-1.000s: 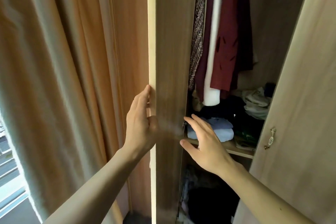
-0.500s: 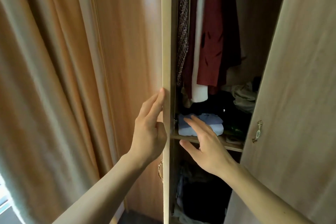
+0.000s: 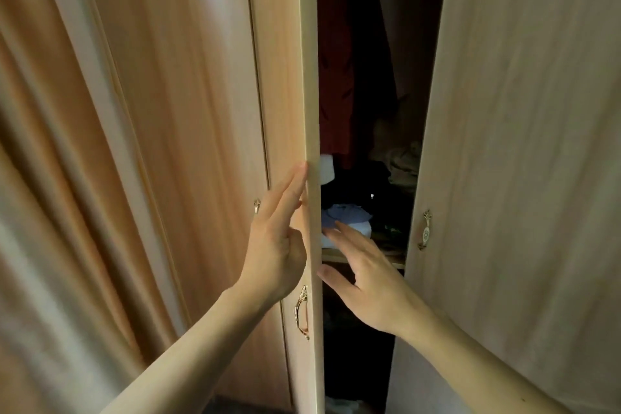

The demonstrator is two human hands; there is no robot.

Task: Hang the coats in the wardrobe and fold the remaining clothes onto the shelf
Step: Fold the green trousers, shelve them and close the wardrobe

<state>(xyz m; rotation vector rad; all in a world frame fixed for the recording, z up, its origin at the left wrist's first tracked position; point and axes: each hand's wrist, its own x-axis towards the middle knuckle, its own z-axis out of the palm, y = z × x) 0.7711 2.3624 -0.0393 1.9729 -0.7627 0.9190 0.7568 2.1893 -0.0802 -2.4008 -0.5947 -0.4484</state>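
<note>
a: at the front edge of the wardrobe, where are the hands?

b: the left hand lies flat with straight fingers on the outer face of the left door, fingertips at its free edge. it holds nothing. the right hand is spread wide and relaxed in the gap between the doors, thumb near the door edge, also holding nothing.

a: and around them?

b: a brass handle sits on the left door just below the left wrist. the right door stands ajar, with its own handle. through the narrow opening a dark red coat hangs up high. beneath it a folded pale blue garment rests on the shelf, beside dark and pale clothes in loose heaps. a curtain hangs far left.

a: what could go wrong?

b: i judge the door is being closed. the right hand sits in the gap, so its fingers could be pinched if the left hand pushes on. the loose heaps might also bulge out and stop the doors meeting.
</note>
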